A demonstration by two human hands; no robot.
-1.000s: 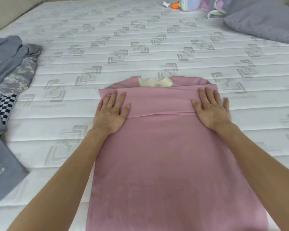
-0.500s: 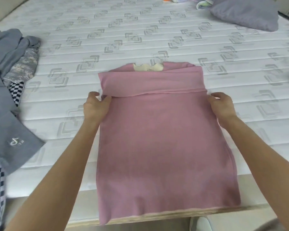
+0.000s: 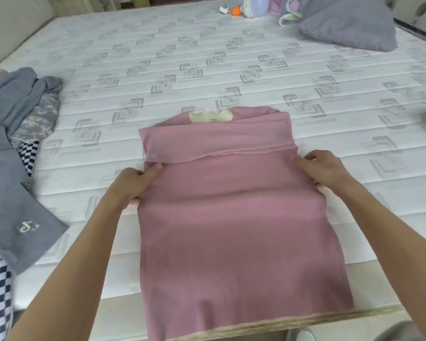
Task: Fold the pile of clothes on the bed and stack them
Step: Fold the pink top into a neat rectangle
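A pink garment (image 3: 231, 230) lies lengthwise on the white mattress (image 3: 207, 65), its far end folded toward me into a band and a cream label showing at the top. Its near hem hangs over the bed's front edge. My left hand (image 3: 133, 185) pinches the garment's left edge just below the folded band. My right hand (image 3: 326, 169) grips the right edge at the same height. The cloth between them is slightly raised. A pile of unfolded clothes (image 3: 12, 143), grey, camouflage and black-and-white checked, lies at the left.
A grey pillow (image 3: 349, 23) sits at the far right corner, with a small blanket, a round lamp and an orange item beside it near the headboard. A wall borders the bed at the far left. The floor shows beyond the bed's front edge.
My hands, flat on the folded band a second ago, slid back toward me and took hold of the garment's side edges. The view pulled back, showing the hem over the bed edge.
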